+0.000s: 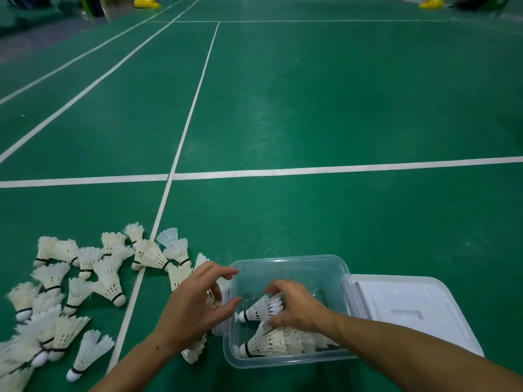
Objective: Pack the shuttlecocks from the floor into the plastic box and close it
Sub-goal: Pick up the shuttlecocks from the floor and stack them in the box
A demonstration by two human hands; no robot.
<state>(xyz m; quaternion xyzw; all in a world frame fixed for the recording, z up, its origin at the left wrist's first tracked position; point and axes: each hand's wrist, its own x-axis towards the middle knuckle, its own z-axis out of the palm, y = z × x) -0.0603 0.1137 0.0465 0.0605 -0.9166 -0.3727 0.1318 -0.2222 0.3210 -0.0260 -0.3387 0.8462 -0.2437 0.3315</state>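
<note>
Floor (311,114): green court; loose shuttlecocks (85,278) heaped lower left. Plastic box (291,263), lower centre, part filled; lid (410,306) lies beside it at right. I judge packing is mid-way. Right hand (297,305): inside the box, grip curled on one shuttlecock (261,309) (release next). Left hand (195,304): at the box's left rim, grip loose, empty; fetch more.

Green court floor (325,108) with a dull sheen, marked by white lines (339,168): one runs across, another crosses it and heads away to a far cross line. Beyond that far line, two yellow bases (430,2), possibly net post feet, sit left and right. Dark blurred clutter (93,8) stands far left of them.
</note>
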